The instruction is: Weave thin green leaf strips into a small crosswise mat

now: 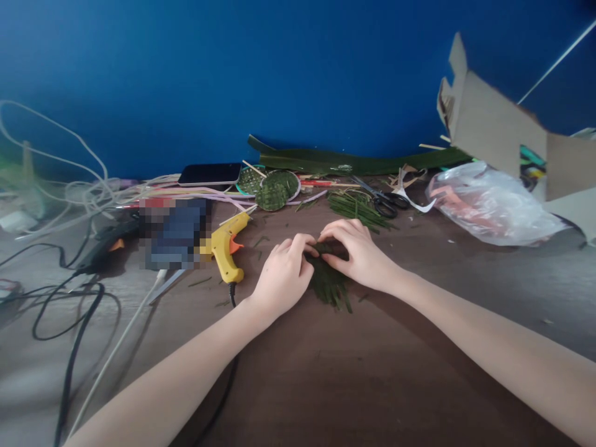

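A bunch of thin green leaf strips (331,285) lies on the brown table, fanned out toward me. My left hand (287,273) pinches its upper left part, fingers curled over the strips. From the other side my right hand (356,254) grips the upper right part, with thumb and fingertips closed on it. The fingers hide the top of the bunch. Left of my left hand rests a yellow glue gun (226,248) with an orange trigger. Behind my right hand lies a pile of cut green strips (356,210) beside black-handled scissors (388,203).
Round woven green pieces (272,194) and a dark phone (209,174) lie near the blue wall. Long green leaves (354,162) stretch along it. A plastic bag (493,208) and a cardboard box (496,118) stand at the right. Black cables (69,372) and white tubing cross the left side.
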The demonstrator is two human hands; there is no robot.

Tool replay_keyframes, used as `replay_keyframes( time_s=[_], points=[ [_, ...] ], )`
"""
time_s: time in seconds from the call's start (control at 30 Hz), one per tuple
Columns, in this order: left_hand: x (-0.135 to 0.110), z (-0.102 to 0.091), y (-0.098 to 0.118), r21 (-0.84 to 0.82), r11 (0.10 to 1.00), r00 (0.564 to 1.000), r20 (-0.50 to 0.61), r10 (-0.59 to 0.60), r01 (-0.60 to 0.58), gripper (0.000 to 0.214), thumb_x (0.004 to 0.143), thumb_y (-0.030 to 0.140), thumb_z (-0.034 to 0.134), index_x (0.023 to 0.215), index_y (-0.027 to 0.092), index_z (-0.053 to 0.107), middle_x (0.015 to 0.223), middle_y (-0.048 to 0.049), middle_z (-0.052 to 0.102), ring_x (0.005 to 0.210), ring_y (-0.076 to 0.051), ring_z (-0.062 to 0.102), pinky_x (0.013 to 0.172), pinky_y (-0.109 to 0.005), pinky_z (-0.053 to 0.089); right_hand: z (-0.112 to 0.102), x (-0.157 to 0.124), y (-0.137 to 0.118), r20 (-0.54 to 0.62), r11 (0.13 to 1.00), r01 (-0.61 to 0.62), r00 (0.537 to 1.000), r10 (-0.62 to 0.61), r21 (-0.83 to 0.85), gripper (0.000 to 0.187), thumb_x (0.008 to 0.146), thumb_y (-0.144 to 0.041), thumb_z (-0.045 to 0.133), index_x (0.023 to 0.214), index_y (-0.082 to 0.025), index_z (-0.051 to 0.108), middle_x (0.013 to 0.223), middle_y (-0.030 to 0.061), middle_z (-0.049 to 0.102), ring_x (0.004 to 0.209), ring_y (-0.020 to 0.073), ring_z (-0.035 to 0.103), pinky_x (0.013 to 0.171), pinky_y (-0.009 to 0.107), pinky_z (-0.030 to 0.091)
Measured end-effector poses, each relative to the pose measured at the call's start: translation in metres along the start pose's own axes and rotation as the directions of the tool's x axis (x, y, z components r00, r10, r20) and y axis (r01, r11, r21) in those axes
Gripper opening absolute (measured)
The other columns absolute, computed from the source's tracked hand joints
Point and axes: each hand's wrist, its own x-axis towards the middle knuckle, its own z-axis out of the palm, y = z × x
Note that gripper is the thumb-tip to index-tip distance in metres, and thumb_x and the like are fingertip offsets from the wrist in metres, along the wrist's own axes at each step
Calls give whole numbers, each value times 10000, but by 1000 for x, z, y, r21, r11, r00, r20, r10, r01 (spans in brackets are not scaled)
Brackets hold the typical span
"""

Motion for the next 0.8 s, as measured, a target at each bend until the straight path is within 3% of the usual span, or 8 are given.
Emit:
replay_keyframes(
  time_s=[0.5, 0.8],
  points=[
    [0, 0, -1, 13, 1000, 1000, -4, 5, -4, 341, 707, 0, 404, 976, 204, 455, 896, -17, 673, 905, -191, 577, 844, -365, 448, -1, -1, -1, 18, 1000, 4, 1000, -4, 5, 96, 818, -200, 537, 907, -223, 510, 1073, 66, 577, 1043, 252, 460, 838, 404, 366],
    [0, 0, -1, 1, 1000, 1000, 2, 3, -3, 335, 692, 0, 402, 954, 203, 454, 894, -19, 667, 889, -193, 574, 827, -360, 448, -4, -1, -3, -52, 993, 74, 996, -70, 97, 107, 813, -120, 511, 868, -211, 515, 986, 52, 613, 988, 221, 479, 862, 387, 373]
  ],
)
